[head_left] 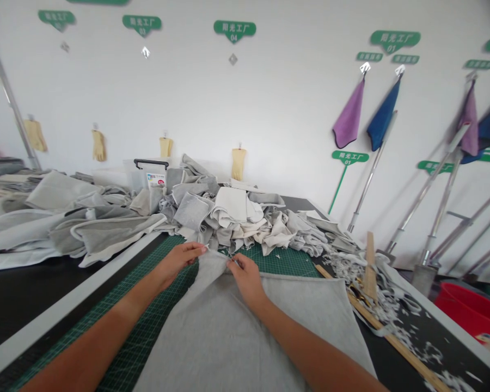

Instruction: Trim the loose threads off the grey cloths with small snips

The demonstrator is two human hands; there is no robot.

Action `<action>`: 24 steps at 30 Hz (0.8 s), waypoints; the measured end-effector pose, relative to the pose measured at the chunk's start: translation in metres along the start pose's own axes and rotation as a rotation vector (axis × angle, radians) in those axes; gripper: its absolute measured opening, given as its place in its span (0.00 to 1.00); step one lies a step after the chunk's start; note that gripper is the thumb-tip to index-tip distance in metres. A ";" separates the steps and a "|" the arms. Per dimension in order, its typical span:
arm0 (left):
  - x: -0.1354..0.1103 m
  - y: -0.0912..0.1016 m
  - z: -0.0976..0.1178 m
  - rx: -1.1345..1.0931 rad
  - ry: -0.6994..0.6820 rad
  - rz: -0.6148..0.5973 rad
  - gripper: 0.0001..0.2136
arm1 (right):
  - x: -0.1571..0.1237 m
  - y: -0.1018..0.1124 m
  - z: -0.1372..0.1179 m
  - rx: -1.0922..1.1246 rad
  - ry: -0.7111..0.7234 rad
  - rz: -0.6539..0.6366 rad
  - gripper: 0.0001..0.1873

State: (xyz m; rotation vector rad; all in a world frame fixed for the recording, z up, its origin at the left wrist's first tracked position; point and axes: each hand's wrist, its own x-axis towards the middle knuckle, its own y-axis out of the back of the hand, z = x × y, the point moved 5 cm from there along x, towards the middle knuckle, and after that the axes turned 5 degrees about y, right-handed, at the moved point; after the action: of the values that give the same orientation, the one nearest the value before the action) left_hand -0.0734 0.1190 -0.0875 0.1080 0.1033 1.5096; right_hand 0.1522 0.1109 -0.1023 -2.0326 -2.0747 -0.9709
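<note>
A large light grey cloth spreads over the green cutting mat in front of me. At its far left corner, my left hand pinches the cloth's edge between thumb and fingers. A short way to the right, my right hand is closed on the same far edge, with a fold of cloth running down from between the hands. Something small and dark shows at the right fingertips; I cannot make out what it is. The cloth's right corner lies flat near a wooden strip.
Heaped grey cloths line the far side, with more piled at left. A clear lidded box stands behind them. At right are white scraps, scissors and a wooden stick. A red bucket stands beyond the table edge.
</note>
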 end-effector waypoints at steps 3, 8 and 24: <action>-0.004 -0.004 0.005 0.080 -0.050 0.030 0.20 | -0.001 0.003 -0.003 0.029 -0.018 0.024 0.09; -0.006 -0.014 0.009 0.100 -0.106 0.019 0.17 | -0.004 0.013 -0.009 0.096 -0.046 0.131 0.11; -0.017 -0.045 0.013 0.405 -0.304 0.007 0.17 | -0.006 0.000 -0.019 0.066 0.065 -0.055 0.14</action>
State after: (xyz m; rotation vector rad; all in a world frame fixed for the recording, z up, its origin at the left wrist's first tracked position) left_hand -0.0283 0.0993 -0.0807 0.6598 0.1637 1.4456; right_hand 0.1459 0.0965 -0.0903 -1.8965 -2.1100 -0.9505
